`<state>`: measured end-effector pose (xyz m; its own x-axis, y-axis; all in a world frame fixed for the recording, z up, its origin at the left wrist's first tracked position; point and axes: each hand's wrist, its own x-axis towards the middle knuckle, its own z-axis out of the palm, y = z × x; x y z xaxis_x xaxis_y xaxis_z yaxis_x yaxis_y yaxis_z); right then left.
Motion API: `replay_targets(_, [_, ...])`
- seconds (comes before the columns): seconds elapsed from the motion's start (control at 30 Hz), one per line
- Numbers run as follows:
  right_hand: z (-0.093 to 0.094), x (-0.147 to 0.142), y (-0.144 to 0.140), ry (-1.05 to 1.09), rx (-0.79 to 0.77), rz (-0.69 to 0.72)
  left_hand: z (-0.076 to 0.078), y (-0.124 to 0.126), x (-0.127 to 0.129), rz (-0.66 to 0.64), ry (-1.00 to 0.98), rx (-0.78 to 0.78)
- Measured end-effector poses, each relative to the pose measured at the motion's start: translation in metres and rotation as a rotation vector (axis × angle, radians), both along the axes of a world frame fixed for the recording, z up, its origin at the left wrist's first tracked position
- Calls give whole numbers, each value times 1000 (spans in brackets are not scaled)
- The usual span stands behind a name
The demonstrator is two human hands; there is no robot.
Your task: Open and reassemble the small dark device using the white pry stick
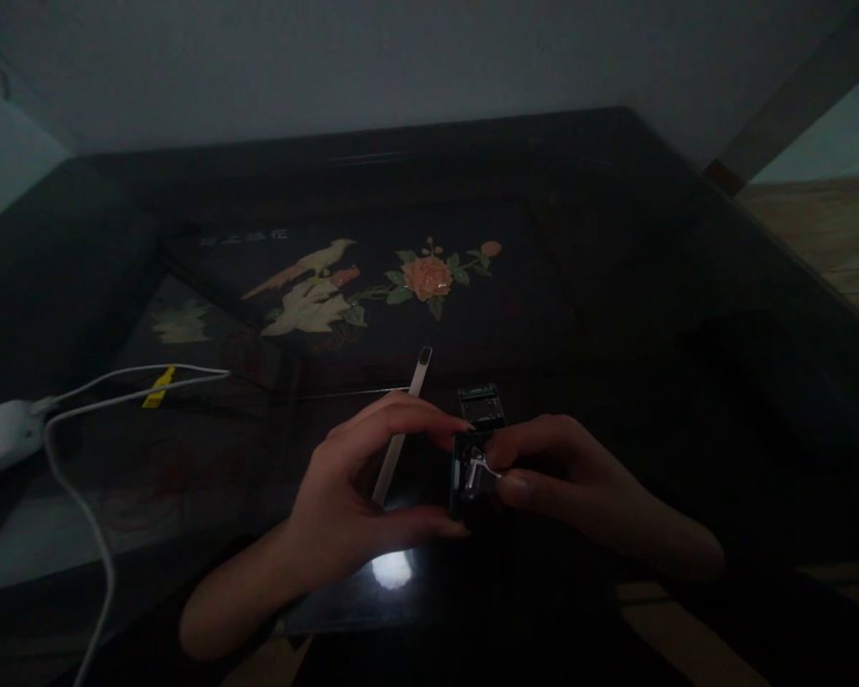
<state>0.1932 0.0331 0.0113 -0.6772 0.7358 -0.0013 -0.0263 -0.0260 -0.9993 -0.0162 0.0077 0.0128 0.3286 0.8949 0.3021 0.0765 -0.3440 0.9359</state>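
Observation:
My left hand (350, 487) grips a small dark case (458, 477) between its thumb and fingers, near the front of the black table. A small dark flap-like part (481, 405) stands out at the case's far end, perhaps an open lid. My right hand (565, 468) is closed, with thumb and forefinger pinching a small shiny metal piece (478, 474) at the case. Dim light hides the exact kind of both things. A thin pale strip with a dark tip (420, 370) lies on the table, partly behind my left hand.
The glossy black table (637, 239) carries a bird-and-flower picture (427, 278). At the left, a white power strip or adapter (7, 439) has a white cable (90, 515) with a yellow tag (158, 386). A pale wall (372, 67) rises behind.

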Motion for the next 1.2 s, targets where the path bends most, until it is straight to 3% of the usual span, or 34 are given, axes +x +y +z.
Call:
replay_targets(0.37, [2,0,-1,-13,111,-42,-1,0,0,5,1,72])
replay_targets(0.6, [4,-2,-3,-46,242,-97,-5,-2,-1,73,30,171])
replay_targets(0.83, [5,1,-1,-48,148,-20,0,0,-1,-11,17,55])
replay_targets(1.2, [4,2,0,39,-25,18,0,-1,-1,25,-33,-22])
